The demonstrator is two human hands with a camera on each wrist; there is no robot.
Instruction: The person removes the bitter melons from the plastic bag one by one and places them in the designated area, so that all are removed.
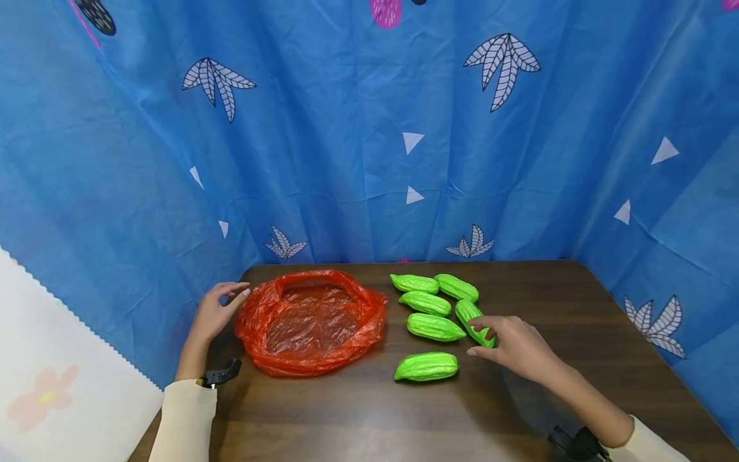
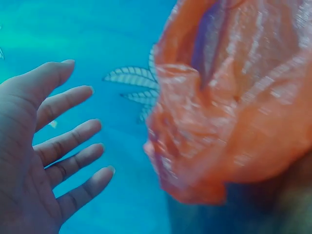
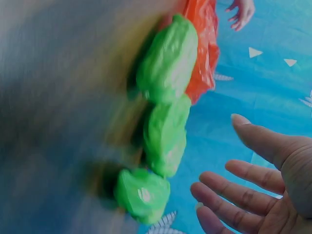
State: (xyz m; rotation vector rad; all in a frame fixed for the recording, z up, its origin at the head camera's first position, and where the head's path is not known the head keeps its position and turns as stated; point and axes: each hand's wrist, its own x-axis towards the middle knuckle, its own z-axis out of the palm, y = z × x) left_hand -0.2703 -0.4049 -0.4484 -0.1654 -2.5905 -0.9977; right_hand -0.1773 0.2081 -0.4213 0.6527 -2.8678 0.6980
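A red plastic bag (image 1: 320, 366) lies on the table with its mouth spread wide. At its left side is my left hand (image 1: 213, 313), fingers apart, holding nothing; the left wrist view shows a gap between this hand (image 2: 53, 146) and the bag (image 2: 209, 131). Several ridged green gourds lie to the right of the bag. The nearest gourd (image 1: 426, 367) lies apart from the others. My right hand (image 1: 519, 346) is over the rightmost gourd (image 1: 466, 312) and partly hides it. In the right wrist view that hand (image 3: 258, 190) has its fingers spread and holds nothing.
Behind the gourds in front, the rest form a loose group, among them one gourd (image 1: 456, 286) at the back. The brown wooden table (image 1: 323, 417) meets a blue patterned curtain (image 1: 369, 160) at the back and sides. White cloth (image 1: 69, 359) hangs at the lower left.
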